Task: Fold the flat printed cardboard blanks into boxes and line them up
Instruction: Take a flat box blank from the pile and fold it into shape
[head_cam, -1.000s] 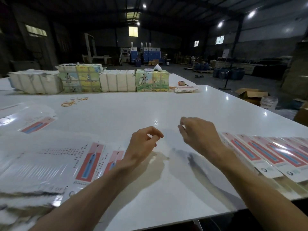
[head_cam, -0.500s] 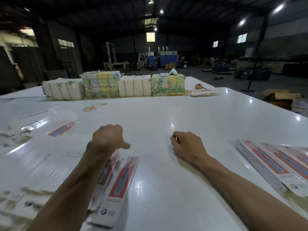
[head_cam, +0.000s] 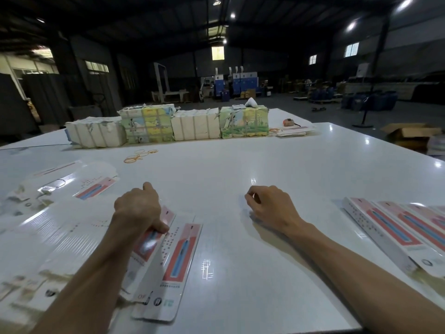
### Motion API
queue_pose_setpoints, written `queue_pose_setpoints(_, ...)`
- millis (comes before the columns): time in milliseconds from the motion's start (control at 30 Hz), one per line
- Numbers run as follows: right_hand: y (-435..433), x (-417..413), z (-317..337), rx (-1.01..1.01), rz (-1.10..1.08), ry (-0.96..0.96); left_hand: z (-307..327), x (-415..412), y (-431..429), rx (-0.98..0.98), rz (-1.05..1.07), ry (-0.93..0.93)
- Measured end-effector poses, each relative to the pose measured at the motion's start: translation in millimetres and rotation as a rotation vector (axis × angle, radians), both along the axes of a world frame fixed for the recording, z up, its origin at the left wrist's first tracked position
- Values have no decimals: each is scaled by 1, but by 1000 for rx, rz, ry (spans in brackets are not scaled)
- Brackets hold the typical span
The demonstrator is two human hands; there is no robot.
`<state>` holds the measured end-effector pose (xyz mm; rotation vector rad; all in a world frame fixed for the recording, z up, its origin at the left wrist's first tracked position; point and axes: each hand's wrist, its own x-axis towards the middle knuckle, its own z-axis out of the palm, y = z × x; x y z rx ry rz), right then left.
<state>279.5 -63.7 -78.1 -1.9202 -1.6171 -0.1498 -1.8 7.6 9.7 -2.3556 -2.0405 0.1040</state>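
**A:** Where do we have the left hand [head_cam: 138, 208]?

**B:** Low on the left side of the white table [head_cam: 240, 155], back upward, fingers curled under. Its thumb lies on the upper end of 1 flat blank [head_cam: 148, 244], which it looks to be gripping. We cannot see how far the fingertips reach beneath the card.

**A:** Do we see another blank by it?

**B:** Yes, a 2nd blank [head_cam: 179, 256] lies just to the right, flat, with its red and blue printed strip upward. The 2 overlap along their long edges, and their near ends point toward us.

**A:** And the right hand [head_cam: 272, 208]?

**B:** We have it resting on bare table right of centre, well apart from the left. Its fingers are curled in and the thumb tip meets the forefinger. We see nothing held in it.

**A:** Where are the folded boxes [head_cam: 385, 230]?

**B:** At the right edge of the table, long and narrow, lined up side by side and touching. We make out at least 3. They lie near the right forearm but apart from it.

**A:** What else do we see on the table?

**B:** A loose pile of blanks [head_cam: 60, 237] spreads across the left side, glossy and partly blurred. Along the far edge stand 4 bundles [head_cam: 195, 125] in a row, alternately white and colour-printed. Some rubber bands [head_cam: 138, 155] lie just in front of them.
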Motion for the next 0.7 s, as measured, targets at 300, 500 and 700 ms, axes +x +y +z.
queue_pose_setpoints(300, 0, -3, 1, -20, 21, 60, -6, 8, 17, 82, -139, -182)
queue_pose_setpoints(500, 1, -1, 5, 55, 10, 127, 17, 41, 25, -235, -422, -656)
queue_pose_setpoints(700, 1, 5, 14, 403, -8, 251, -16, 93, 12, -724, -614, -1137)
